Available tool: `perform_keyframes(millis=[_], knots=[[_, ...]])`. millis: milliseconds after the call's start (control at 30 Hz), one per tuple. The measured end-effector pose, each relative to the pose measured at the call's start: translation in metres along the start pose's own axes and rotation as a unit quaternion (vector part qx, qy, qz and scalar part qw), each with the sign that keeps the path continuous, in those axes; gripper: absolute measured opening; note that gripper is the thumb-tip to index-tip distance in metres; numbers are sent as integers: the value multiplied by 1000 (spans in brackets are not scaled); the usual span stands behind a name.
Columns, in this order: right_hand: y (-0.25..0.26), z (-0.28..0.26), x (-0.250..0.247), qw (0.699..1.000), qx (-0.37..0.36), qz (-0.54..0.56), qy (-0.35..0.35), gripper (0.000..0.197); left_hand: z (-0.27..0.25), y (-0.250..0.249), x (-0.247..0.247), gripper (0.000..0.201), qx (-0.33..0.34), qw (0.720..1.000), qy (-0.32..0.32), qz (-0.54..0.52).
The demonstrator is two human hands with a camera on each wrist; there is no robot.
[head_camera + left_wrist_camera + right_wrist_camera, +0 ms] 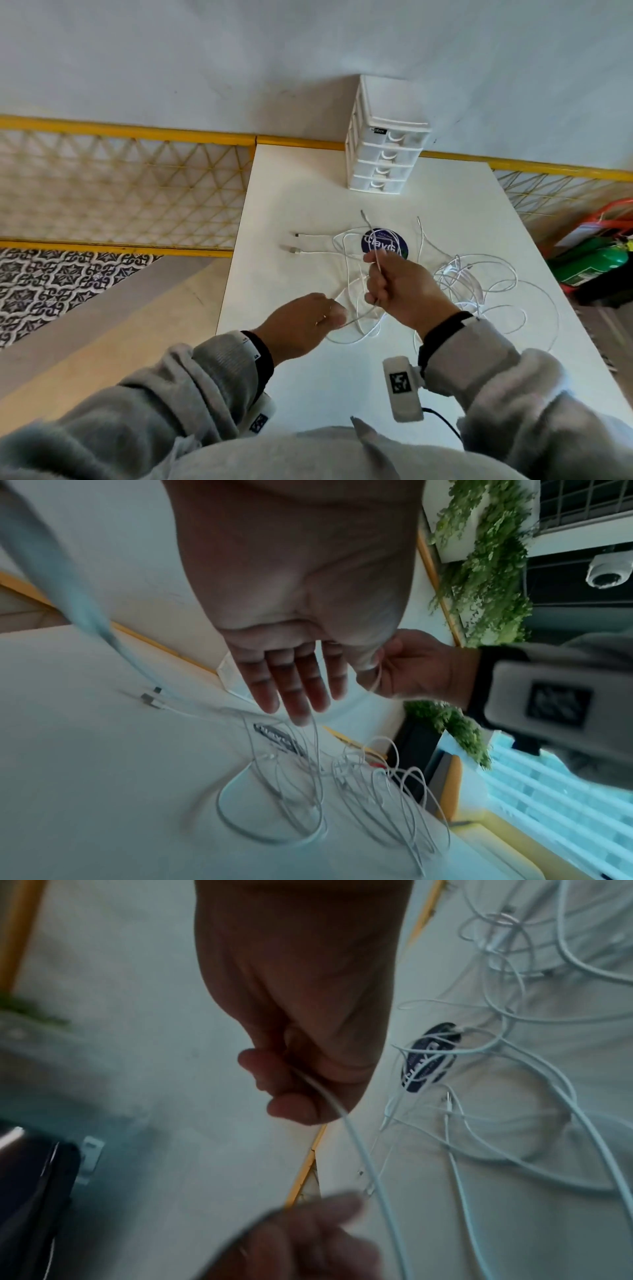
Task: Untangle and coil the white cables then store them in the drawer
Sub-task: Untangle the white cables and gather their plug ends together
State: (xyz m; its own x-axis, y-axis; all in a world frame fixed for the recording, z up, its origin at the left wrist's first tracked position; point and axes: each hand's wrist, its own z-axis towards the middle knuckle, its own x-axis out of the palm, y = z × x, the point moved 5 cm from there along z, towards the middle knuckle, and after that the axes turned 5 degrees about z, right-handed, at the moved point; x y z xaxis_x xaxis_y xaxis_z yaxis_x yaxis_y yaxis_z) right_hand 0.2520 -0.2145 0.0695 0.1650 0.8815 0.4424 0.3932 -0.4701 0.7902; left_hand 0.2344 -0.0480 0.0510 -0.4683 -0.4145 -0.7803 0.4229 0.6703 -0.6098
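Several white cables [479,284] lie tangled on the white table [308,192], spread from the middle to the right. My right hand [394,284] is raised above them and grips a loop of one white cable [378,270] in its curled fingers [291,1107]; the strand [359,1145] hangs down from it. My left hand [308,325] hovers just left of it with straight fingers [291,691], and a strand runs by their tips. Two cable plugs [291,247] lie to the left. The white drawer unit [387,150] stands at the back with all its drawers shut.
A round dark blue sticker [383,241] sits under the cables. The table's left edge [233,274] drops to the floor, with a yellow railing [137,132] behind. A green canister and orange gear [589,263] stand off the right side.
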Motion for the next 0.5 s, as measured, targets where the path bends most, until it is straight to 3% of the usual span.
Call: perform_keyframes(millis=[100,167,233,300,433,500], knots=[[4,-8,7,992,-42,-108,46,26,14,0,-22,34,-68,979,-74,-177],[4,-16,12,976,-53,-204,63,25,25,-3,-36,29,-119,904,-100,-399],[3,-22,18,949,-68,-296,77,25,34,-9,-46,22,-130,834,-108,-526],[3,-27,18,920,-70,-377,80,26,43,-15,-55,11,-121,792,-115,-588],[7,-30,11,886,-53,-452,91,24,53,-19,-62,12,-140,717,-165,-663],[12,-29,6,870,-65,-478,105,23,56,-22,-64,10,-148,695,-181,-679]])
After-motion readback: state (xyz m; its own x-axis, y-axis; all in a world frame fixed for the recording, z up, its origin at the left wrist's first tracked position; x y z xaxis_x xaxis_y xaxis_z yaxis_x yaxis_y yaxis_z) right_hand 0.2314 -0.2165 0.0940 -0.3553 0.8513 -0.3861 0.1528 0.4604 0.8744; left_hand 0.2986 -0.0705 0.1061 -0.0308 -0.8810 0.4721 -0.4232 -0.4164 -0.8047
